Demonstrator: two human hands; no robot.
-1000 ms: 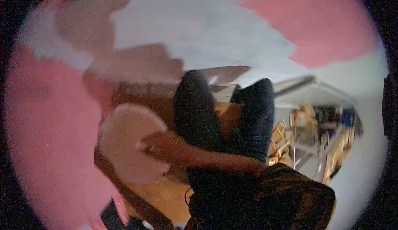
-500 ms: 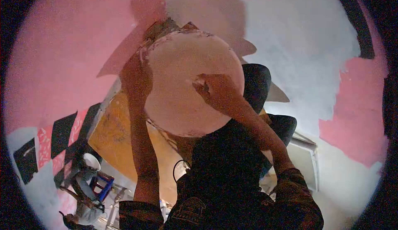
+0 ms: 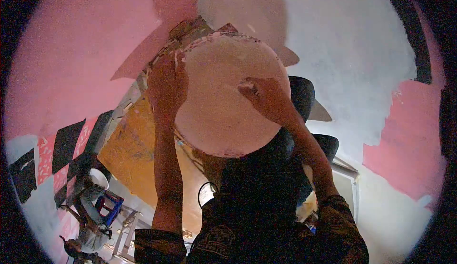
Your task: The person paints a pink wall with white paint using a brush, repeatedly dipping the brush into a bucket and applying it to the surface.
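1. While your left hand (image 3: pixel 166 85) lies at the left rim of the disc (image 3: pixel 223 116), your right hand (image 3: pixel 266 97) is over its face, right of the middle.
2. The disc is in front of you, left of your knees (image 3: pixel 302 92) and beyond the near end of the board (image 3: pixel 131 150); I cannot tell whether it is a lid or a full tub.
3. Your left fingers are lost in shade, so I cannot tell how tightly they hold the rim.
4. Your right fingers are drawn in together, a pale patch at their tips; I cannot tell whether they pinch something small.
5. Let the left hand do the steadying, I'd judge, and use the right lightly, so the disc does not tip.
6. The far rim looks crusted; a cleaner stretch would probably give a surer hold.
7. Your shadow falls on the wall (image 3: pixel 347 50) and the disc looks dim; leaning aside may help you see.
8. Mind your knees, just beside the disc.
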